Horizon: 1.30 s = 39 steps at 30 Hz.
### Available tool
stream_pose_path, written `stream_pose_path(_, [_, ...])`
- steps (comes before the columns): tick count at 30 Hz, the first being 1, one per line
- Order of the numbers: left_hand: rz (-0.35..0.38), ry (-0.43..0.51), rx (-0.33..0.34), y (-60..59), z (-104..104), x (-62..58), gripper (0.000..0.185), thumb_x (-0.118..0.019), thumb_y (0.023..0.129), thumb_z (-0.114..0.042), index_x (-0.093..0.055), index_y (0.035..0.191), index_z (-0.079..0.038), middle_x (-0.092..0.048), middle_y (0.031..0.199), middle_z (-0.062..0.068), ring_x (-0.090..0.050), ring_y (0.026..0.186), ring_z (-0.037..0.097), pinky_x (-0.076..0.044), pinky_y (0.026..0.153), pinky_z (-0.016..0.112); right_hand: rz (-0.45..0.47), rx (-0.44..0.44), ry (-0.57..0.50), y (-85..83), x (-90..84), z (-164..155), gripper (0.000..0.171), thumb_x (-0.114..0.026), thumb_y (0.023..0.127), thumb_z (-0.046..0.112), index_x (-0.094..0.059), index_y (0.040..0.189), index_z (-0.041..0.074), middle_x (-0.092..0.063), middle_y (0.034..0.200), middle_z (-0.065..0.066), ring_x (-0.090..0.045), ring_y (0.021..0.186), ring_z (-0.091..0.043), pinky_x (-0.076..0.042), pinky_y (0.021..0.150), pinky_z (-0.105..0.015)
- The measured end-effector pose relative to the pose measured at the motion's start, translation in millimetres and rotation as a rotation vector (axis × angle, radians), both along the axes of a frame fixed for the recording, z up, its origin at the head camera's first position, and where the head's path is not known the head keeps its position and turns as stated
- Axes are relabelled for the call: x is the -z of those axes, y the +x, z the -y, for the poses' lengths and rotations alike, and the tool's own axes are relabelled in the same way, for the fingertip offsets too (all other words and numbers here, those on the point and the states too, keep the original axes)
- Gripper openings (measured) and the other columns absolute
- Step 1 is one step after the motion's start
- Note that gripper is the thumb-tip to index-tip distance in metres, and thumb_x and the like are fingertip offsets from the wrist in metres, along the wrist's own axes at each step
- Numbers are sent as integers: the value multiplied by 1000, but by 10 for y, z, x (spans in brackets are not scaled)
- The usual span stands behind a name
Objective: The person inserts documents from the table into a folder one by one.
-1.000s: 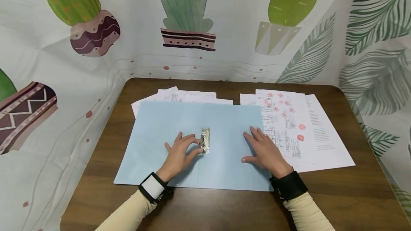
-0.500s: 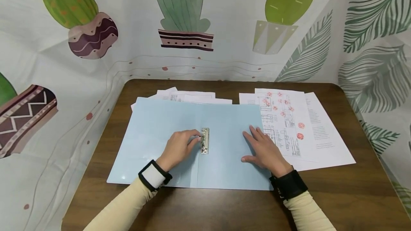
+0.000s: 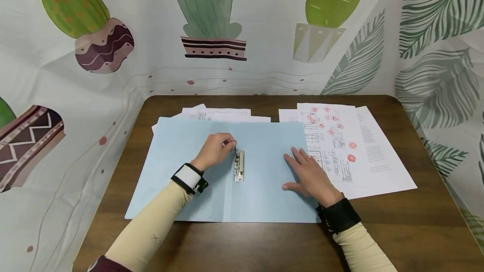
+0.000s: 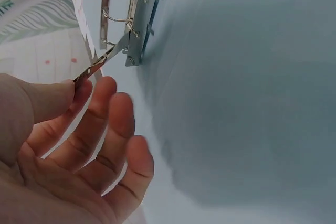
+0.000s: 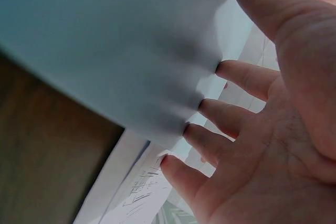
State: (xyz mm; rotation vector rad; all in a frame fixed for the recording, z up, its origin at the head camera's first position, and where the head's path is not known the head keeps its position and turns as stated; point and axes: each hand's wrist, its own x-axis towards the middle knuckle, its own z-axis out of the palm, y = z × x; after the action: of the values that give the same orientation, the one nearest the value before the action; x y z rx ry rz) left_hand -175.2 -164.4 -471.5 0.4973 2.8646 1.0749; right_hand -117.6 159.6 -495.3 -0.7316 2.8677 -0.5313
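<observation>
An open light-blue folder (image 3: pixel 181 167) lies flat in the middle of the dark wooden table (image 3: pixel 397 230), its near edge set back from the table's front edge with bare wood in between. The left hand (image 3: pixel 214 151) pinches the raised lever (image 4: pixel 102 62) of the metal ring clip (image 3: pixel 239 166) on the spine between thumb and forefinger, the other fingers loosely curled. The right hand (image 3: pixel 311 176) lies flat with fingers spread on the folder's right leaf, fingertips at its right edge, which overlaps the printed sheets (image 3: pixel 355 150); more papers (image 3: pixel 215 114) stick out past the far edge.
</observation>
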Motion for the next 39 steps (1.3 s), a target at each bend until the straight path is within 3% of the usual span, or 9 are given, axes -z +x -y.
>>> stream_pose_path(7, [142,-8,-90,-203,-16,101,17,-69,100,-16,-78,88,-7,-70,73,0,-59,64,14,-45,64,31,2,-3,12,-5,4,6,94,-91,75,41,-50,150,1,-35,160,-27,-29,149,-48,-30,115,-64])
stream_pose_path(13, [299,32,-164,-282,-22,167,17,-69,100,-19,-79,93,-8,-71,71,2,-57,56,14,-45,54,28,-5,0,13,-8,-1,10,94,-91,75,41,-51,149,1,-36,160,-27,-30,149,-48,-30,114,-64])
stream_pose_path(21, [348,53,-188,-297,-37,194,17,-70,99,-20,-79,91,-8,-70,70,2,-58,60,15,-46,55,28,6,8,14,-9,5,18,94,-91,75,40,-51,150,2,-36,160,-26,-29,149,-47,-29,115,-64])
stream_pose_path(26, [234,29,-172,-222,-64,223,17,-69,100,-20,-79,95,-7,-71,76,3,-59,63,15,-46,56,28,12,11,10,-2,16,21,94,-91,74,40,-51,150,2,-36,161,-26,-29,149,-47,-29,115,-64])
stream_pose_path(31, [44,18,-168,-7,-86,173,25,-67,101,-22,-75,113,-2,-74,97,12,-68,80,23,-53,67,37,11,10,11,3,23,28,94,-91,74,40,-51,150,2,-36,161,-26,-29,150,-47,-29,115,-64])
stream_pose_path(36, [-153,-189,-120,334,-65,112,49,-77,94,-31,-67,129,3,-65,127,25,-64,116,40,-53,93,54,12,13,14,2,12,28,94,-91,75,40,-51,150,2,-36,161,-26,-28,150,-47,-28,115,-64])
stream_pose_path(39, [-187,-338,-84,545,-27,126,71,-83,86,-44,-62,137,1,-55,143,28,-50,135,47,-41,105,66,12,12,19,2,-11,22,93,-91,75,40,-51,150,2,-36,161,-26,-29,150,-47,-28,115,-65])
